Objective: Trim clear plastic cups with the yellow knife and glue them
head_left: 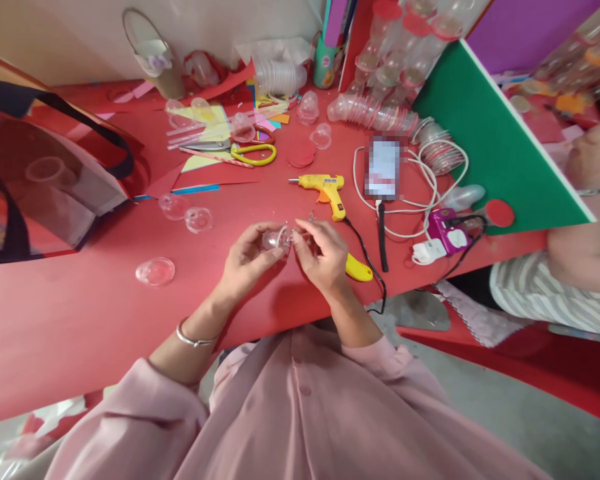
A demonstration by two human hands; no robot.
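Note:
Over the red table (pixel 260 293), my left hand (pixel 250 260) is closed around a clear plastic dome lid (pixel 273 240). Beside it, my right hand (pixel 325 250) pinches at the lid's right edge; whatever lies between those fingertips is too small to make out. A yellow glue gun (pixel 325 190) lies just beyond the hands, its nozzle pointing left. Partly behind my right hand is a yellow-handled tool (pixel 359 269), perhaps a cutter. Two clear dome lids (pixel 199 219) rest left of my hands, and another lid (pixel 155 272) lies nearer the left.
Scissors (pixel 253 153) lie among straws and paper. A phone (pixel 383 168), white cable and purple power adapter (pixel 449 230) sit to the right. Stacked plastic cups (pixel 375 117) and a green board (pixel 490 147) stand behind them. A bag (pixel 40 180) occupies the left; another person's arm (pixel 585 253) shows at right.

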